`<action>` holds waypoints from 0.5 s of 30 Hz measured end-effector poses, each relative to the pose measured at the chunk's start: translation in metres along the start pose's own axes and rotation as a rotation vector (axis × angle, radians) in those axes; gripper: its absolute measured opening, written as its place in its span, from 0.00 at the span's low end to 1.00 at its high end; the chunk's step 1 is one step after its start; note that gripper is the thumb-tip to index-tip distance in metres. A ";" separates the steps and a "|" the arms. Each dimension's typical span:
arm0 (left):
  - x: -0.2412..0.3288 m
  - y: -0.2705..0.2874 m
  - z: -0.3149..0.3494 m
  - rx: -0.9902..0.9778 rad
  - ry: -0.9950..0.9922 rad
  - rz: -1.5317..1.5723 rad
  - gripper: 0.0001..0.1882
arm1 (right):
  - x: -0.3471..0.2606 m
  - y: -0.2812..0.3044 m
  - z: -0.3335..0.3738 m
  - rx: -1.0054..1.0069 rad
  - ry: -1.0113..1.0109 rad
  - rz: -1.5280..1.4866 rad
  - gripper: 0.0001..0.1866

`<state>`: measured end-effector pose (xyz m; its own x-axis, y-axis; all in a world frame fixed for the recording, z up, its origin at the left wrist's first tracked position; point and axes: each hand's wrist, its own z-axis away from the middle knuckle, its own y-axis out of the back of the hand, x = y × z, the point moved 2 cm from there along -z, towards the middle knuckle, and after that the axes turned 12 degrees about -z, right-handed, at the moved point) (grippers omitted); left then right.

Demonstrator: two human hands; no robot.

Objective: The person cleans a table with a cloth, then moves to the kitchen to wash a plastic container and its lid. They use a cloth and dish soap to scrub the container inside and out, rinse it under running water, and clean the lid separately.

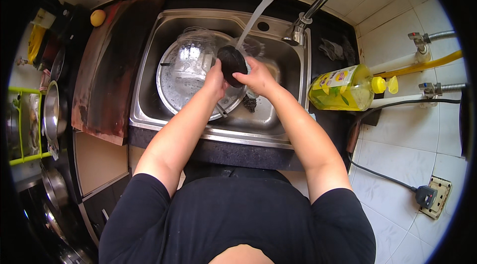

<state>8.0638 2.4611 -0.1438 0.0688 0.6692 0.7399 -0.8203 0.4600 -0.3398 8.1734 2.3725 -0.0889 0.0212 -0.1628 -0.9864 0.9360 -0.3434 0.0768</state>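
Note:
Over the sink, both my hands grip a black round disc-like piece, perhaps a lid, tilted nearly on edge. My left hand [214,83] closes on the near left edge of the black round piece [229,61], and my right hand [259,78] holds it from the right, thumb across its face. Water from the chrome tap [296,33] falls at its upper right edge. Below, a wide metal basin [168,96] holds sudsy water and a clear see-through container [195,54]. A dark mesh scrubber [250,104] lies beside the basin, under my right wrist.
The steel sink [147,73] is set in a black counter. A yellow dish soap bottle [343,88] lies on its side at right, near a grey cloth [332,49]. At left are a wooden board [112,68], a yellow round fruit [98,17] and a green rack [21,124].

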 end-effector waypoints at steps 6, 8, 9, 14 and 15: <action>0.034 -0.028 0.027 -0.290 0.171 0.115 0.26 | -0.023 -0.017 0.011 -0.043 0.092 0.640 0.14; 0.035 -0.032 0.032 -0.311 0.127 0.147 0.17 | -0.017 -0.018 0.008 -0.061 0.235 0.787 0.13; 0.032 -0.027 0.026 -0.273 0.088 0.146 0.15 | -0.018 -0.019 0.008 -0.067 0.331 0.823 0.14; 0.027 0.004 0.011 -0.017 -0.168 0.013 0.11 | -0.015 0.002 0.010 0.046 0.297 0.718 0.21; 0.026 0.009 0.006 0.003 -0.235 0.006 0.13 | -0.016 0.009 0.009 0.158 0.107 0.710 0.22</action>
<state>8.0554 2.4790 -0.1244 -0.0699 0.5172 0.8530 -0.8220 0.4545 -0.3430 8.1780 2.3642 -0.0707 0.6457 -0.3071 -0.6991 0.6221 -0.3193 0.7149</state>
